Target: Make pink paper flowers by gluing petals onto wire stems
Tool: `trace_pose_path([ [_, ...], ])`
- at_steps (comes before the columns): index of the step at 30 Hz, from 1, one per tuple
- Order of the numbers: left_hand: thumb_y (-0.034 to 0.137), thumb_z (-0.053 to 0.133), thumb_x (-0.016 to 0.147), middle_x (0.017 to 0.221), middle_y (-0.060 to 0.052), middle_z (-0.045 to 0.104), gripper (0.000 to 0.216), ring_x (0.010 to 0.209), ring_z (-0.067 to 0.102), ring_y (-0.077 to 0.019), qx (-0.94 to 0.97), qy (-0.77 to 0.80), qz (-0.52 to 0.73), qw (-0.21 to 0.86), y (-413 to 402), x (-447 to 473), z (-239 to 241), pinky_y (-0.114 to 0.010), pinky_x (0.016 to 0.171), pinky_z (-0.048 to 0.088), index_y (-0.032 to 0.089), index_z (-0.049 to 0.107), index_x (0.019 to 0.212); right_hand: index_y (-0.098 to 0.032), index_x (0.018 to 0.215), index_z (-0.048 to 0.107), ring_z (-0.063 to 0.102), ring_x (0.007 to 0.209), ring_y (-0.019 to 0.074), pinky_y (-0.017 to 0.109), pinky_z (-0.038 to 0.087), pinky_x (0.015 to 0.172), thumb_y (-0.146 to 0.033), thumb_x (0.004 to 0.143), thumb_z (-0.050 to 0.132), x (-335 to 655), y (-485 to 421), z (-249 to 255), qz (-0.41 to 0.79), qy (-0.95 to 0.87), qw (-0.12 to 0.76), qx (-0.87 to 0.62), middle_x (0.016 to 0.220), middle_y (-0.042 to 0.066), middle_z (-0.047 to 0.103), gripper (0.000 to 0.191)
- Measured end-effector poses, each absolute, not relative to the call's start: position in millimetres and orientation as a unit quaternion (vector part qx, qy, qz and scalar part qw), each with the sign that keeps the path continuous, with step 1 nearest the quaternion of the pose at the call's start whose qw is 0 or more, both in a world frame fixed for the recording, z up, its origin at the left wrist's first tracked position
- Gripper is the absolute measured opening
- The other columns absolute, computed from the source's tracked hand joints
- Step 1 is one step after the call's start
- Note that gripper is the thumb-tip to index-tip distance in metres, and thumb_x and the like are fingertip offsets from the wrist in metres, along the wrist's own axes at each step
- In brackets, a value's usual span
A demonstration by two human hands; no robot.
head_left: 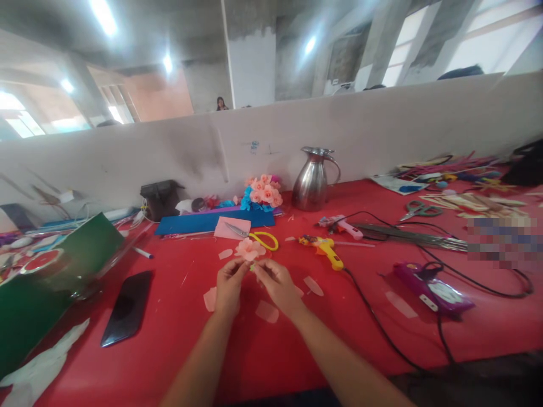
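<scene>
Pink paper flower [249, 249] is held up off the red bench [178, 339], at 12 o'clock from both sets of fingertips, bloom tilted toward the cam. Its base w/ a small green bit points down btwn the hands, axis approx. upright.

Left hand [229, 285] comes at the base from 8 o'clock, right hand [278, 282] from 4 o'clock. Both grips are pressed together, thumb & forefinger pinching the flower's base. Neither hand is nearer, both are touching it.

Around it:
- Yellow-handled scissors [254, 236] just beyond the flower at 12, lying on a pink sheet [227, 226], apart from the fingers.
- Loose pink petals [267, 311] flat on the bench under the wrists at 6, more at 3 & 8.
- Yellow glue gun [324, 249] near at 2, its black cord [369, 308] trailing off to 4-5, right of the right forearm.
- Black phone [127, 308] well apart at 8.
- Steel jug [311, 180] & finished flower bunch [263, 192] far back at 12-1.

Nothing stands btwn the hands & the flower.
</scene>
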State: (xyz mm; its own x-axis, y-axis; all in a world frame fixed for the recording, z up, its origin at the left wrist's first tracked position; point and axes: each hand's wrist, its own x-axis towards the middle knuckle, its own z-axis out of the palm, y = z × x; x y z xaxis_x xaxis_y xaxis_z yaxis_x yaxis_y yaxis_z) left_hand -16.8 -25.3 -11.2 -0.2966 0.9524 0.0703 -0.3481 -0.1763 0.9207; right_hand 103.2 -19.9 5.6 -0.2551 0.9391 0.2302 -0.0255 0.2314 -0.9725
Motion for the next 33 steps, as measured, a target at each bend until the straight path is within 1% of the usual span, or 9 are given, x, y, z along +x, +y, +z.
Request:
trace_pose_path([
  [2,0.027,0.073,0.061,0.079,-0.003,0.068,0.021,0.076,0.059,-0.0142,0.347,0.423,0.679,0.490,-25,-16,-11,-0.026,0.076,0.044,0.015,0.070,0.079,-0.019,0.066,0.050,0.042,0.051,0.0106,0.023,0.034,0.051,-0.038,0.083,0.047,104,-17,3,0.480,-0.608,0.498,-0.390,0.055,-0.004,0.044,0.025],
  [5,0.026,0.073,0.062,0.085,-0.005,0.068,0.022,0.082,0.059,-0.0161,0.350,0.407,0.668,0.515,-26,-15,-10,-0.028,0.080,0.043,0.015,0.071,0.080,-0.020,0.076,0.054,0.050,0.060,0.0125,0.025,0.040,0.059,-0.032,0.079,0.051,103,-14,-1,0.440,-0.612,0.527,-0.394,0.068,-0.001,0.055,0.013],
  [8,0.024,0.073,0.061,0.091,-0.006,0.067,0.021,0.094,0.058,-0.0189,0.352,0.388,0.673,0.522,-27,-14,-9,-0.029,0.086,0.041,0.016,0.072,0.080,-0.020,0.084,0.059,0.054,0.065,0.0139,0.026,0.043,0.062,-0.027,0.073,0.055,100,-13,-3,0.419,-0.643,0.512,-0.387,0.079,0.001,0.062,0.013],
  [11,0.023,0.073,0.061,0.096,-0.006,0.066,0.022,0.103,0.055,-0.0205,0.345,0.384,0.670,0.532,-28,-13,-8,-0.029,0.090,0.039,0.017,0.072,0.082,-0.020,0.078,0.062,0.055,0.064,0.0148,0.026,0.043,0.061,-0.024,0.072,0.055,99,-15,-3,0.389,-0.664,0.502,-0.395,0.075,0.002,0.064,0.011],
  [14,0.024,0.073,0.062,0.097,-0.007,0.067,0.021,0.105,0.055,-0.0214,0.353,0.372,0.665,0.543,-29,-12,-5,-0.031,0.093,0.038,0.017,0.072,0.082,-0.019,0.070,0.064,0.055,0.063,0.0156,0.025,0.043,0.058,-0.023,0.072,0.052,100,-15,-1,0.363,-0.668,0.508,-0.405,0.068,0.002,0.064,0.013],
  [17,0.024,0.074,0.061,0.094,-0.007,0.069,0.026,0.103,0.056,-0.0221,0.362,0.352,0.661,0.555,-31,-9,-1,-0.033,0.093,0.038,0.018,0.072,0.086,-0.019,0.070,0.066,0.056,0.061,0.0160,0.025,0.043,0.057,-0.022,0.073,0.052,102,-15,1,0.364,-0.670,0.511,-0.397,0.064,0.000,0.064,0.015],
  [21,0.024,0.075,0.060,0.089,-0.006,0.070,0.027,0.095,0.060,-0.0221,0.366,0.337,0.641,0.584,-33,-9,0,-0.034,0.090,0.041,0.019,0.072,0.086,-0.019,0.071,0.069,0.058,0.063,0.0176,0.026,0.044,0.058,-0.021,0.073,0.052,104,-15,4,0.368,-0.675,0.512,-0.382,0.066,0.001,0.067,0.017],
  [26,0.024,0.074,0.060,0.089,-0.005,0.071,0.025,0.090,0.061,-0.0204,0.393,0.343,0.647,0.557,-31,-13,-4,-0.033,0.086,0.042,0.019,0.072,0.084,-0.020,0.070,0.070,0.060,0.063,0.0181,0.025,0.044,0.057,-0.023,0.072,0.054,104,-15,3,0.363,-0.679,0.504,-0.392,0.065,0.000,0.067,0.016],
  [33,0.023,0.074,0.059,0.077,-0.004,0.071,0.021,0.081,0.063,-0.0199,0.395,0.348,0.642,0.557,-32,-14,-6,-0.031,0.079,0.045,0.017,0.072,0.079,-0.021,0.073,0.070,0.062,0.067,0.0201,0.028,0.047,0.062,-0.018,0.071,0.052,105,-14,-4,0.389,-0.662,0.496,-0.405,0.071,-0.001,0.070,0.018],
])
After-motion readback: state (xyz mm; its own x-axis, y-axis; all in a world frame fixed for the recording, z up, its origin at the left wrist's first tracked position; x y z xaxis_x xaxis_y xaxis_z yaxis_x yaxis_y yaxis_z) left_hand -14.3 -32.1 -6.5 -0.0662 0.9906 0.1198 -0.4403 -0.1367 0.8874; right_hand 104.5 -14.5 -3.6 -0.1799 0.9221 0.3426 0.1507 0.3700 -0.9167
